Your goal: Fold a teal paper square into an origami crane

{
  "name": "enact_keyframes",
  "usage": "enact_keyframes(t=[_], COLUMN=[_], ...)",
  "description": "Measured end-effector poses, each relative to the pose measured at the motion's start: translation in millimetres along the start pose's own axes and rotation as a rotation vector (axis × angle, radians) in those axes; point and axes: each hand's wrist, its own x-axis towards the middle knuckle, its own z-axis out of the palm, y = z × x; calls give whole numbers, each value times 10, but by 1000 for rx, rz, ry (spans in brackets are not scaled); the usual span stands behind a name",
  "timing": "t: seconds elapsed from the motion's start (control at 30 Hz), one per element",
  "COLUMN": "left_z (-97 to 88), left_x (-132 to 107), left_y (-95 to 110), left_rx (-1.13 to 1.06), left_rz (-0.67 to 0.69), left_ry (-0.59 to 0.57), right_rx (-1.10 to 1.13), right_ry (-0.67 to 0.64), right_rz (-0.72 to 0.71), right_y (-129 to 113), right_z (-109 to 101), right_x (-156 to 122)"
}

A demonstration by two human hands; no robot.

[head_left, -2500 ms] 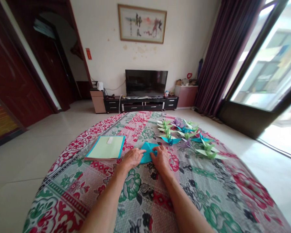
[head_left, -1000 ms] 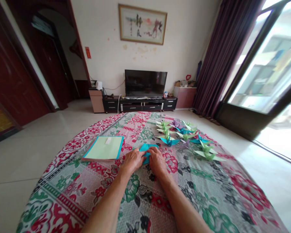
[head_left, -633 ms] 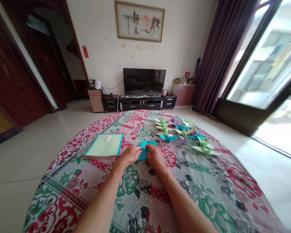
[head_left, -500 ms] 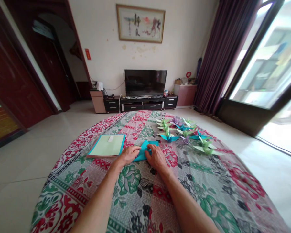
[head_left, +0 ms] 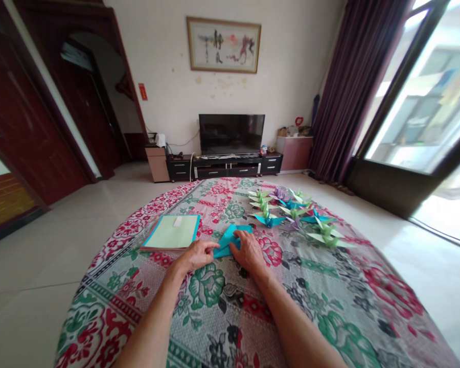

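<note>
Now left hand (head_left: 197,255) farther left, touching blue paper (head_left: 225,240).

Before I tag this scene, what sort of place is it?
Probably a home living room: flat-screen television on a low black TV cabinet, framed calligraphy painting above it, long purple curtain to the right.

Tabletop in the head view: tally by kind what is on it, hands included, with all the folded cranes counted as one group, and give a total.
Stack of square paper: 1
Small white piece on the stack: 1
Blue folded sheet: 1
Group of cranes: 1
Hands, left hand and right hand: 2
Total: 6
</note>
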Motion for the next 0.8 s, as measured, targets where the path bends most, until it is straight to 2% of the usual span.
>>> enact_keyframes(t=[0.17, 0.4, 0.7, 0.8], left_z=[-30, -26, -14, 2], left_x=[-32, -22, -30, -17], left_y=[82, 74, 125, 169], left_rx=[122, 235, 241, 278], left_rz=[-28, -26, -78, -72], left_ry=[35, 21, 14, 48], right_rx=[-18, -30, -89, -101], right_ry=[-6, -21, 1, 4], right_rz=[-1, 15, 84, 82], right_y=[-3, -36, -117, -112], right_z=[-15, -37, 37, 44], right_x=[-4, 1, 17, 16])
